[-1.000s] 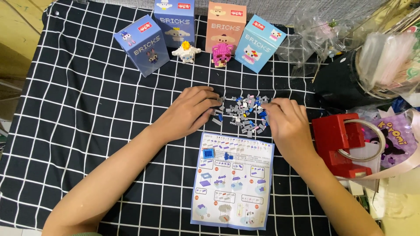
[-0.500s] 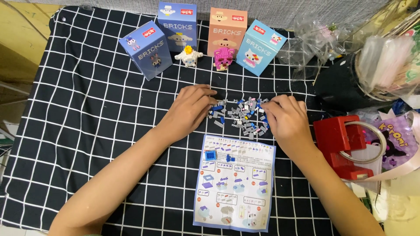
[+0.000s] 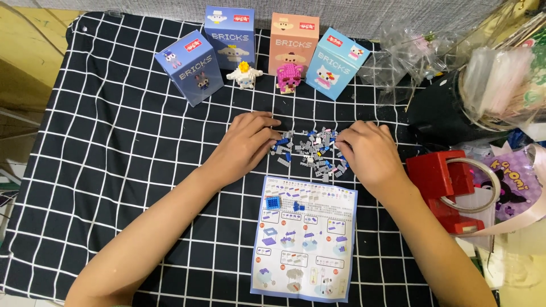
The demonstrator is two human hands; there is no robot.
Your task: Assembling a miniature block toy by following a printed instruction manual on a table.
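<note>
Pile of small grey and blue bricks (image 3: 310, 150): lying at frame centre on the checked surface (image 3: 114, 148). Left hand (image 3: 247, 145) and right hand (image 3: 367, 153) are flanking it, fingers loosely curled, touching the edges, gripping nothing visible. Instruction sheet (image 3: 306, 239) is lying just below.

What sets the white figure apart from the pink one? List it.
The white figure is white with a yellow top; the pink figure is pink throughout. The white one stands between the two blue boxes, the pink one before the peach box. Both are small brick-built figures, upright on the checked cloth.
</note>
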